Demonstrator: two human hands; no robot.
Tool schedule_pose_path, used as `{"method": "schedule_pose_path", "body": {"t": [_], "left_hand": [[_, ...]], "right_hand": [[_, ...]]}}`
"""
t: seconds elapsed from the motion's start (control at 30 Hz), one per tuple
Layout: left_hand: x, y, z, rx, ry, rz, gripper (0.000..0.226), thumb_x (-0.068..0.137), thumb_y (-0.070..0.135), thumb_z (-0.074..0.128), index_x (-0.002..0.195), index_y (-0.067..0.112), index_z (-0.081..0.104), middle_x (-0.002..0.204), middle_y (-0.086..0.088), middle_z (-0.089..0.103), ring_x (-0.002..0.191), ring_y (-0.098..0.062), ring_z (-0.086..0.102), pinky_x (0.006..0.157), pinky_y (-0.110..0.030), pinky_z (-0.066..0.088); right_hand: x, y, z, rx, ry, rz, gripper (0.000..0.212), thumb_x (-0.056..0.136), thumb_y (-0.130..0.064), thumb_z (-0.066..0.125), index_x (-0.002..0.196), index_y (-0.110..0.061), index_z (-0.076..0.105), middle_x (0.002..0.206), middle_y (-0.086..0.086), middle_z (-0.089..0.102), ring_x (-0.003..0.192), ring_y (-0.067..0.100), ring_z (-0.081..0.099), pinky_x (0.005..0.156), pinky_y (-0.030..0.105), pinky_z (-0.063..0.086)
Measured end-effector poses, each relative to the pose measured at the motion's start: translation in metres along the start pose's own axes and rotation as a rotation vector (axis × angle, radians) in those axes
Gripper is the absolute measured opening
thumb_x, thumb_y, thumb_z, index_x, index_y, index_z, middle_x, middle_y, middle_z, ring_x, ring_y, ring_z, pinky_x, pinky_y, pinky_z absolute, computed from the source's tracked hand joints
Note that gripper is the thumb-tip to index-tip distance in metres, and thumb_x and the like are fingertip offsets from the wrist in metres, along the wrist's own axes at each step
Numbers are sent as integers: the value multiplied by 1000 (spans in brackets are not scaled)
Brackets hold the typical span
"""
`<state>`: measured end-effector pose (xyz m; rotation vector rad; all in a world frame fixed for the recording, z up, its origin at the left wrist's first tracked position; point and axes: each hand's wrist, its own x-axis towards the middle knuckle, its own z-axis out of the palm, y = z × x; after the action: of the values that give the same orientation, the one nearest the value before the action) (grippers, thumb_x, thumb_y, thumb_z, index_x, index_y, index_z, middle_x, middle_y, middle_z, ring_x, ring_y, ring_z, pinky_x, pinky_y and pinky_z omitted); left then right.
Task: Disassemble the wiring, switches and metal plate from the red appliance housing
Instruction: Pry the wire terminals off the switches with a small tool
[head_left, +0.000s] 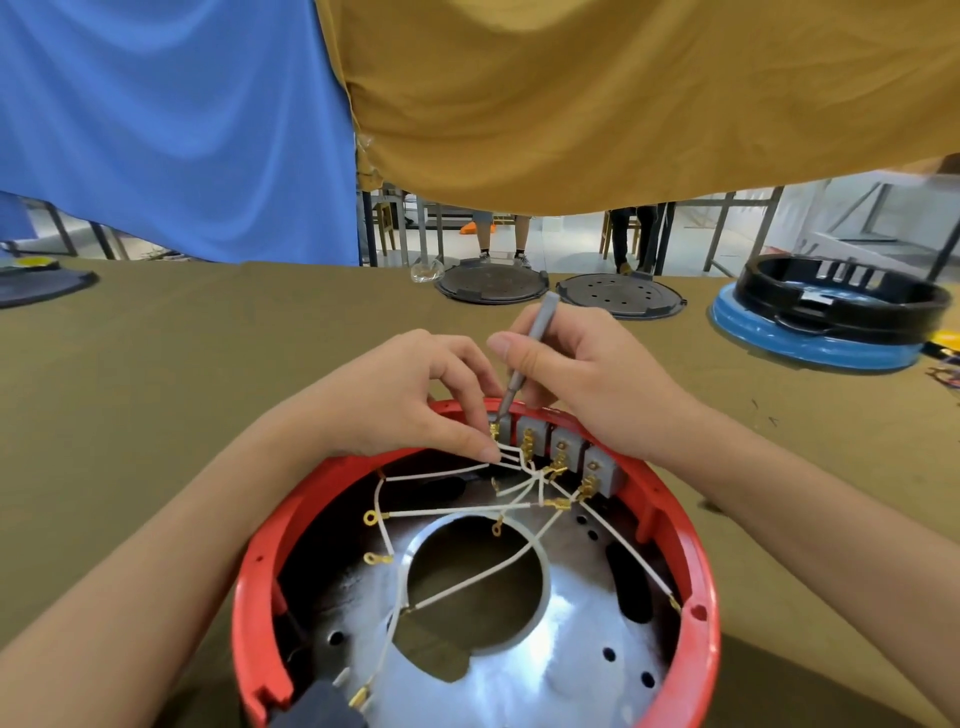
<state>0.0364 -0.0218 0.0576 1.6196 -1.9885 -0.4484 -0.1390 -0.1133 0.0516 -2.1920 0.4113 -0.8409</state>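
Your right hand (582, 374) pinched the driver (522, 358), tip on the leftmost switch (496, 423) at the housing's (249, 571) far rim; your left hand (410, 395) pinched a wire (506, 452) there. A slipped tip could've jabbed those fingers or bent the terminal.

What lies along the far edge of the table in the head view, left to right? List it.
Dark flat piece with a yellow patch → clear glass object → plain dark round lid → dark round lid with holes → black ring housing stacked on a blue base.
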Motion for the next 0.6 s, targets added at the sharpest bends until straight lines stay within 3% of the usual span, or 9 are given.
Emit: {"method": "schedule_pose_path", "body": {"t": [0.2,0.37,0.47,0.53,0.6], "left_hand": [[1,-3,1,-12,-3,9,21,63,46,84,69,26,78,103,26,62,107,0,60,98,-32,46],[0,-2,0,-24,-7,9,21,62,46,83,69,27,78,103,25,62,107,0,60,102,-41,46],[1,-2,0,-25,-11,14,19,66,43,85,71,26,79,106,19,63,110,-4,60,104,-45,44],[1,-3,0,-24,-15,13,17,67,42,86,72,26,79,109,16,63,111,-5,59,103,-46,44],[1,-4,0,-29,-15,15,18,66,42,86,70,27,78,107,18,63,111,-5,59,103,-43,45]], "right_hand": [[1,10,3,150,53,157,30,100,-34,55,80,-13,63,56,-5,56,56,10,52,55,12,45],[-4,7,4,61,62,3,20,99,-30,58,84,-18,62,66,5,60,60,10,58,59,21,50],[-6,2,3,-139,6,-126,20,97,-34,57,87,-19,64,73,-1,65,67,11,63,62,26,52],[-4,0,2,-174,-23,-124,21,98,-35,57,89,-17,64,76,1,66,70,17,64,67,32,54],[-1,1,3,-56,-9,-54,20,99,-29,57,88,-14,64,75,8,65,69,17,65,67,29,55]]}}
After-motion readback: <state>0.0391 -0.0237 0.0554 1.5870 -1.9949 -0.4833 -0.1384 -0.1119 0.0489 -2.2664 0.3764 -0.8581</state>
